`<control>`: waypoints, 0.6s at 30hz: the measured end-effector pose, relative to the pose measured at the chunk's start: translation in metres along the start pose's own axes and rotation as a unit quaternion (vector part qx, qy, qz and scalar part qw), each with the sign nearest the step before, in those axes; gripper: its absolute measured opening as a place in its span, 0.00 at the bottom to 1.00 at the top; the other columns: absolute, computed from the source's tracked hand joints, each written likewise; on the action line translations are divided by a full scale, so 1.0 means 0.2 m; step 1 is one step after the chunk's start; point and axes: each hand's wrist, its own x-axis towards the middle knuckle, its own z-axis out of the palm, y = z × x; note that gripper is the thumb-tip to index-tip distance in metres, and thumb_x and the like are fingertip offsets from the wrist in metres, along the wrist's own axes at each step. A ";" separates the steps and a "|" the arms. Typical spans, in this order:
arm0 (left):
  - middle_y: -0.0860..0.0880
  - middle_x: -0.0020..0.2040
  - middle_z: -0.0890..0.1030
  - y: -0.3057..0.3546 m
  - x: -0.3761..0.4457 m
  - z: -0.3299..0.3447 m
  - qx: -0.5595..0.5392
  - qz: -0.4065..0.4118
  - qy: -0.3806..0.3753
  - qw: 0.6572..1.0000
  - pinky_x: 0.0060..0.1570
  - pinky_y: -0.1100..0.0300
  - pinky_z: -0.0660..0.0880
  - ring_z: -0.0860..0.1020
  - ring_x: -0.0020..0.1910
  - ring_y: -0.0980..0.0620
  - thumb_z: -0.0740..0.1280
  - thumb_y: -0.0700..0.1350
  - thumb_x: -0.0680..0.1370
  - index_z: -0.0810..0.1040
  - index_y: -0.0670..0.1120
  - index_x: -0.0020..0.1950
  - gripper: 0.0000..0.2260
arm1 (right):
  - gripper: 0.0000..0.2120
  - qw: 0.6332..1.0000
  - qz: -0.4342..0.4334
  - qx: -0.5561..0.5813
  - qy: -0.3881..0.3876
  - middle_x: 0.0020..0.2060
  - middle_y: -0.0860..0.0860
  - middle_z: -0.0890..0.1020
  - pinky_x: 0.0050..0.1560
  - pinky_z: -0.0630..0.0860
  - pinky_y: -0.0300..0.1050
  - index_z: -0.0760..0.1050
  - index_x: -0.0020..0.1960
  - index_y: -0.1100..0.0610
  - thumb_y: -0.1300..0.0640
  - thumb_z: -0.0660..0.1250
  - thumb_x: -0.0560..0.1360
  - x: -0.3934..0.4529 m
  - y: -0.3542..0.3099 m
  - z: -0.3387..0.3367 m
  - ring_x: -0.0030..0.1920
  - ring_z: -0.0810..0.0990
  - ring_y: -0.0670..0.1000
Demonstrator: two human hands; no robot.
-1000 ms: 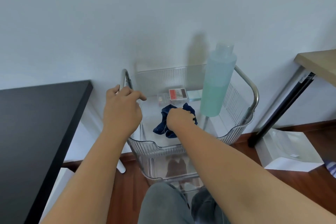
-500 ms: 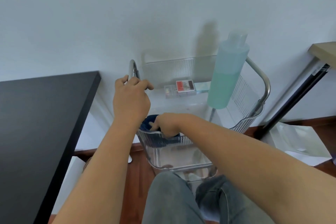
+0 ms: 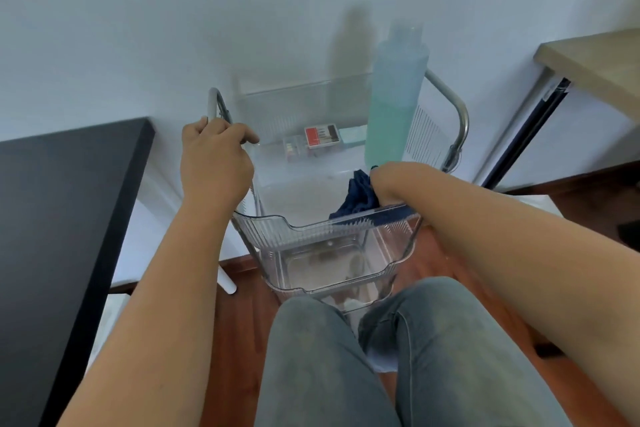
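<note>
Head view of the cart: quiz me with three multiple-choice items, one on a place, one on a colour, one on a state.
1. Where in the top tray is the cloth? A near right corner; B far left corner; C centre.
2. What colour is the liquid in the bottle? A red; B pale green; C black.
3. What is the left hand doing? A hanging open; B gripping the metal handle; C holding the bottle.

1 A: the right hand holds it bunched by the near right rim.
2 B: green fills the lower body.
3 B: its fingers curl round the tube.
</note>
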 end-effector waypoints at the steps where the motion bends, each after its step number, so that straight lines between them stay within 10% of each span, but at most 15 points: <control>1: 0.49 0.56 0.81 0.00 0.00 0.00 0.000 0.003 0.002 1.000 0.66 0.62 0.57 0.69 0.67 0.41 0.60 0.35 0.78 0.83 0.49 0.57 0.16 | 0.09 1.000 0.020 -0.009 -0.021 0.38 0.52 0.74 0.51 0.73 0.47 0.77 0.54 0.58 0.56 0.64 0.77 -0.01 0.01 0.00 0.45 0.75 0.55; 6: 0.49 0.53 0.81 0.01 0.00 -0.02 -0.042 0.003 0.014 0.999 0.68 0.62 0.54 0.73 0.63 0.44 0.61 0.33 0.75 0.84 0.49 0.53 0.17 | 0.21 0.999 0.016 -0.008 -0.050 0.66 0.56 0.74 0.64 0.73 0.51 0.69 0.71 0.58 0.56 0.61 0.79 0.00 -0.10 -0.07 0.64 0.75 0.58; 12: 0.50 0.54 0.80 0.03 0.00 -0.03 -0.092 -0.024 0.025 0.995 0.68 0.57 0.59 0.70 0.63 0.44 0.63 0.35 0.75 0.84 0.51 0.52 0.15 | 0.10 0.991 -0.094 0.089 -0.023 0.42 0.56 0.74 0.44 0.74 0.48 0.72 0.47 0.62 0.55 0.64 0.76 -0.02 -0.48 -0.19 0.43 0.75 0.57; 18: 0.49 0.54 0.80 0.02 -0.01 -0.03 -0.083 -0.023 0.025 0.996 0.66 0.58 0.60 0.70 0.63 0.42 0.63 0.34 0.75 0.84 0.50 0.52 0.15 | 0.15 0.981 -0.179 0.068 0.029 0.39 0.55 0.73 0.45 0.70 0.45 0.74 0.63 0.66 0.63 0.65 0.77 0.02 -0.73 -0.26 0.43 0.73 0.55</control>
